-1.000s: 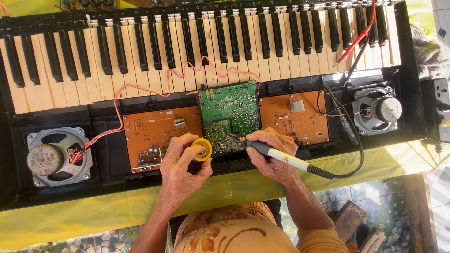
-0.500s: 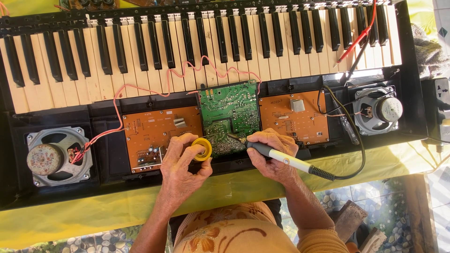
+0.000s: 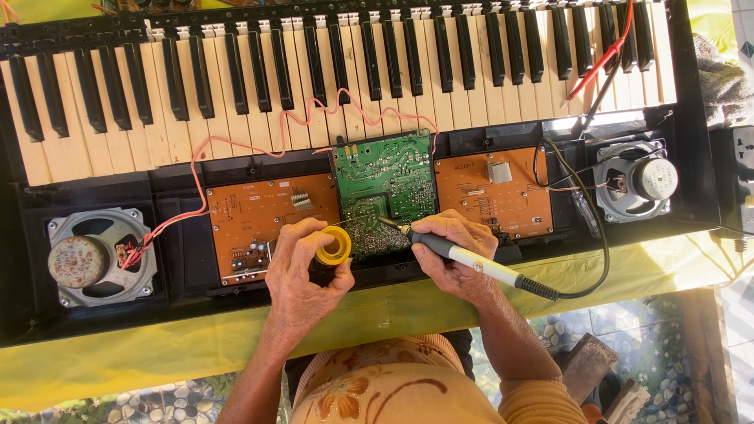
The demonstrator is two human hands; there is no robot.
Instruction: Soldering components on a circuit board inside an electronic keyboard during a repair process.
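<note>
You're looking down on an opened keyboard, its row of black and white keys [image 3: 330, 74] running across the top. A round speaker [image 3: 98, 257] is sitting at the left end, a smaller speaker [image 3: 636, 180] at the right. Two orange circuit boards [image 3: 267, 224] [image 3: 493, 192] are lying in the black casing [image 3: 181, 259]. A pink wire [image 3: 236, 149] is snaking from the left speaker over the keys. A yellow cloth [image 3: 141, 349] is covering the tabletop, and a patterned pebble floor [image 3: 628, 330] is showing below.
</note>
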